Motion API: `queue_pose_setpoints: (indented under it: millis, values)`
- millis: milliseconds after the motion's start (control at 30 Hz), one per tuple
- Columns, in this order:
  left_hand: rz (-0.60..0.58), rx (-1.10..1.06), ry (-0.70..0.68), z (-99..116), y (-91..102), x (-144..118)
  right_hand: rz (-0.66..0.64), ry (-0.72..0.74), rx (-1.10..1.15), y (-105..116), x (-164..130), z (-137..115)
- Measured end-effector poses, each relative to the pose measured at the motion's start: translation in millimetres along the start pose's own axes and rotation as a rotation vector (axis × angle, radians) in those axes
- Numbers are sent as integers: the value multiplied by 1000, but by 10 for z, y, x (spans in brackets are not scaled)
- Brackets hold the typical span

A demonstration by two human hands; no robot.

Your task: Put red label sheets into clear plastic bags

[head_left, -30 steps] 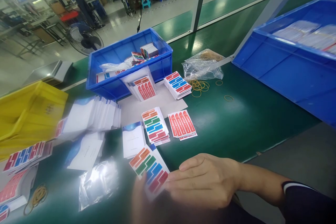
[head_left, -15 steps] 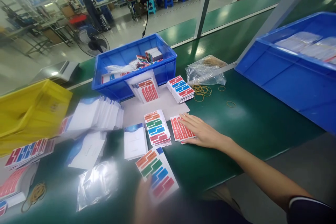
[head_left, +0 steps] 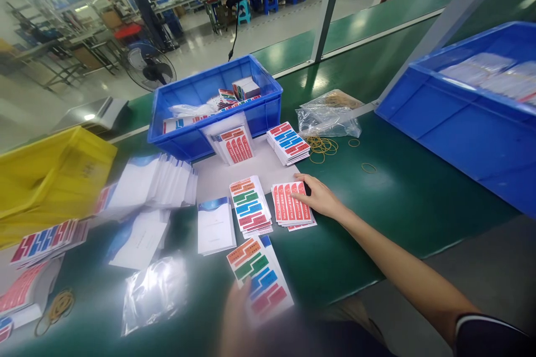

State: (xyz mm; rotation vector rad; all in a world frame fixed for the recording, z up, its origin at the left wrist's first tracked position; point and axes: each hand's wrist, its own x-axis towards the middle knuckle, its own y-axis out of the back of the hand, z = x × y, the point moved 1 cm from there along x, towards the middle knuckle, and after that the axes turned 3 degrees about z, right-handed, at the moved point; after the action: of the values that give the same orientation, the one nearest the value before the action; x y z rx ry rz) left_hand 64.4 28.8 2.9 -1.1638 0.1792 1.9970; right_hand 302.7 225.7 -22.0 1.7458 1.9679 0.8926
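My left hand (head_left: 238,304), blurred at the bottom, is closed on a sticker sheet (head_left: 259,276) with orange, green, blue and red strips. A white sheet or booklet with a blue corner shows behind that sheet. My right hand (head_left: 322,196) is at the upper right corner of a stack of red sticker sheets (head_left: 288,206); its thumb lies over the top sheet and the index finger is apart at the far edge. Left of this stack lies a pile of multicoloured sticker sheets (head_left: 250,204), and beside it white booklets (head_left: 216,226) with blue tops.
A blue bin (head_left: 218,136) with sticker sheets stands behind, another blue bin (head_left: 452,122) at right, a yellow bin (head_left: 54,173) at left. Rubber bands (head_left: 322,146) lie near a banded sticker stack (head_left: 288,142). Clear plastic bags (head_left: 154,293) lie at front left.
My right hand has drawn back from lying flat over the red sticker sheets to their right corner, uncovering them. My left hand has moved slightly right with the multicoloured sheet.
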Motion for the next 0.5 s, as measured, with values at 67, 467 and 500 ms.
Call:
queue_pose_setpoints:
  millis: [67,467,500]
  values:
    - [-1,-4,2,-4,3,3,71,-23,31,20,-9,-14]
    - [-38,3,47,-11,31,56,345,33,1,193,-113,-214]
    - [-40,6,56,-18,38,68,335,26,46,242,-141,-286]
